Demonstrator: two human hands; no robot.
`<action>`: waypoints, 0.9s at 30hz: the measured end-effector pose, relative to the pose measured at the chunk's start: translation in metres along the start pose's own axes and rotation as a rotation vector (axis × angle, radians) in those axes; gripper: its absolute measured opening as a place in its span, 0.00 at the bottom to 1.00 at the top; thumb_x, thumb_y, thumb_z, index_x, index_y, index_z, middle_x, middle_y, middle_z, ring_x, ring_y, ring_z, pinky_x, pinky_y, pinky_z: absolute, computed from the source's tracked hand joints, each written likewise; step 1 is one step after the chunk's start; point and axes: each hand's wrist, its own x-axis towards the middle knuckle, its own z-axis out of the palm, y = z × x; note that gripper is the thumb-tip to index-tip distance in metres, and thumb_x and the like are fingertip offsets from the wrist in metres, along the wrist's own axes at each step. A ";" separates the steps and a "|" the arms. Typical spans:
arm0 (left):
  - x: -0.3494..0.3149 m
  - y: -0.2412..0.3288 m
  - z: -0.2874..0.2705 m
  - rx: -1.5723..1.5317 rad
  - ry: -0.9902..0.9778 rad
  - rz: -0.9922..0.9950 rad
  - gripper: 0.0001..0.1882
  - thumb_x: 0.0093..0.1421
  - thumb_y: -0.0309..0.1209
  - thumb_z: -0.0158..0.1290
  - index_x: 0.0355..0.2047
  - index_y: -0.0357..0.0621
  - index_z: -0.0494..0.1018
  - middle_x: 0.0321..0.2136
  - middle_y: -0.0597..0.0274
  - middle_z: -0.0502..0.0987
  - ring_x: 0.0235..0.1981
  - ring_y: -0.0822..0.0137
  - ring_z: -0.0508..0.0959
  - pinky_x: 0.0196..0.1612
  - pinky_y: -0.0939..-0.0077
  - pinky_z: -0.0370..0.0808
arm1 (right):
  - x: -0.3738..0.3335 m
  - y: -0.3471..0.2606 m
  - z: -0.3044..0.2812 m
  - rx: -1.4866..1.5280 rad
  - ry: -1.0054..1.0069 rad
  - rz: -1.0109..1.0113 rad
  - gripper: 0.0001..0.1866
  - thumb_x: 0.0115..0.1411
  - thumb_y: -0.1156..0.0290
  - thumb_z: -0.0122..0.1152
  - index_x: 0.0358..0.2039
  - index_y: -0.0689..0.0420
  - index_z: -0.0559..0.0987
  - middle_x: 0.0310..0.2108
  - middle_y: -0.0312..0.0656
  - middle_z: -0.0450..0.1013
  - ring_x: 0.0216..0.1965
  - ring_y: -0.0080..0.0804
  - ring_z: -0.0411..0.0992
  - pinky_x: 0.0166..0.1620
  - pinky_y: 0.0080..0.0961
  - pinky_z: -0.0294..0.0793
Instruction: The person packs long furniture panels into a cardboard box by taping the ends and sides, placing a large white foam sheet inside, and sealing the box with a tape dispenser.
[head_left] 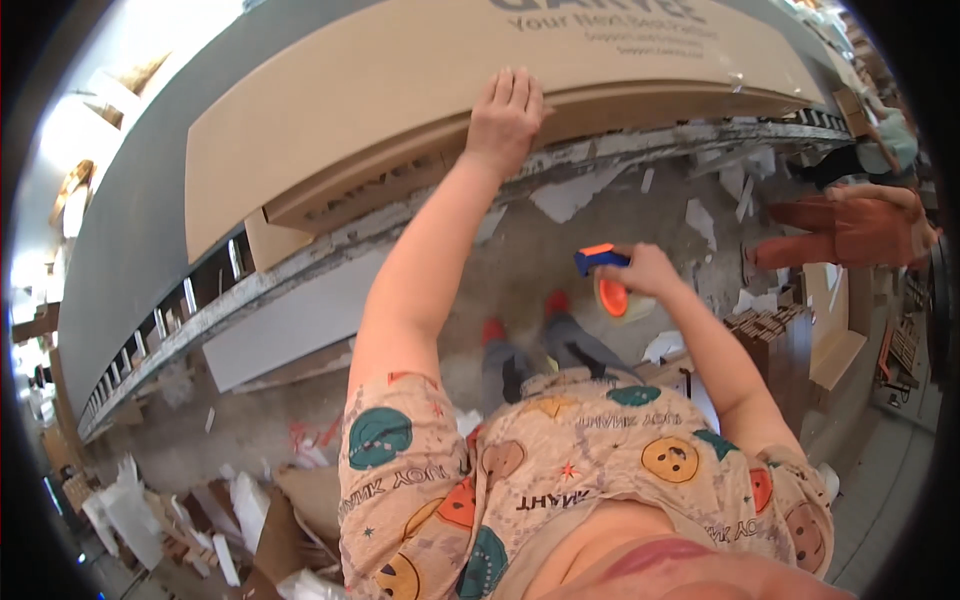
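A long brown cardboard box [370, 85] with dark printing lies on the roller conveyor in front of me. My left hand [505, 120] rests on its near top edge, fingers laid flat on the cardboard; the thumb is mostly hidden. Down at my right side, apart from the box, my right hand [648, 272] is closed around a tape dispenser [598, 260]. The dispenser has a blue and orange head, a round orange hub and a pale tape roll.
The metal conveyor rail [300, 245] runs between me and the box. A dark grey panel [140, 215] lies beyond the box at left. Torn white foam [575, 195] litters the floor. Cardboard scraps [300, 510] pile up behind left. Two people stand at far right, one in rust-coloured clothing [850, 228].
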 end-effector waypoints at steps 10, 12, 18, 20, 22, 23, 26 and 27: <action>0.019 0.020 -0.062 -0.222 -0.058 -0.209 0.19 0.54 0.40 0.60 0.42 0.42 0.77 0.45 0.54 0.77 0.46 0.54 0.75 0.49 0.62 0.72 | -0.022 0.033 -0.044 2.122 -0.305 -0.074 0.26 0.63 0.52 0.48 0.49 0.61 0.74 0.46 0.47 0.76 0.44 0.38 0.77 0.50 0.35 0.77; 0.026 0.068 -0.086 -0.566 -0.205 -0.453 0.18 0.48 0.37 0.65 0.38 0.41 0.77 0.43 0.51 0.77 0.48 0.53 0.74 0.49 0.63 0.71 | -0.026 0.052 -0.036 2.384 -0.396 -0.131 0.26 0.63 0.51 0.48 0.50 0.61 0.73 0.46 0.47 0.76 0.44 0.38 0.77 0.49 0.35 0.77; 0.059 0.152 -0.120 -0.897 -0.335 -0.579 0.24 0.44 0.38 0.69 0.40 0.40 0.77 0.33 0.60 0.76 0.38 0.67 0.75 0.44 0.72 0.72 | -0.035 0.067 -0.049 2.391 -0.476 -0.227 0.28 0.63 0.50 0.48 0.53 0.62 0.71 0.46 0.49 0.75 0.44 0.39 0.77 0.49 0.34 0.78; 0.065 0.156 -0.120 -0.892 -0.346 -0.652 0.24 0.44 0.37 0.69 0.40 0.40 0.76 0.36 0.59 0.76 0.37 0.68 0.75 0.42 0.73 0.73 | -0.033 0.070 -0.050 2.390 -0.533 -0.241 0.29 0.63 0.50 0.47 0.53 0.62 0.70 0.47 0.49 0.74 0.44 0.39 0.77 0.48 0.34 0.78; 0.068 0.154 -0.115 -0.866 -0.354 -0.616 0.21 0.45 0.36 0.69 0.37 0.39 0.76 0.34 0.61 0.76 0.34 0.70 0.75 0.39 0.76 0.73 | -0.031 0.075 -0.051 2.363 -0.636 -0.261 0.30 0.63 0.50 0.47 0.54 0.63 0.69 0.48 0.51 0.73 0.44 0.39 0.77 0.48 0.36 0.78; 0.072 0.154 -0.115 -0.959 -0.442 -0.719 0.19 0.46 0.34 0.68 0.35 0.38 0.76 0.31 0.61 0.75 0.33 0.69 0.74 0.39 0.76 0.72 | -0.030 0.077 -0.050 2.367 -0.651 -0.272 0.30 0.63 0.50 0.47 0.54 0.63 0.69 0.48 0.51 0.73 0.44 0.39 0.77 0.48 0.36 0.78; 0.071 0.156 -0.116 -0.990 -0.535 -0.823 0.13 0.47 0.29 0.66 0.30 0.38 0.76 0.27 0.62 0.74 0.28 0.70 0.72 0.34 0.77 0.71 | -0.029 0.077 -0.051 2.362 -0.694 -0.263 0.30 0.62 0.49 0.48 0.54 0.63 0.69 0.48 0.51 0.74 0.44 0.40 0.77 0.48 0.37 0.78; 0.069 0.156 -0.117 -0.961 -0.535 -0.782 0.12 0.48 0.29 0.65 0.29 0.38 0.75 0.28 0.62 0.74 0.29 0.71 0.72 0.33 0.77 0.71 | -0.030 0.076 -0.052 2.339 -0.709 -0.233 0.31 0.62 0.49 0.48 0.54 0.63 0.68 0.48 0.51 0.74 0.44 0.39 0.77 0.48 0.37 0.78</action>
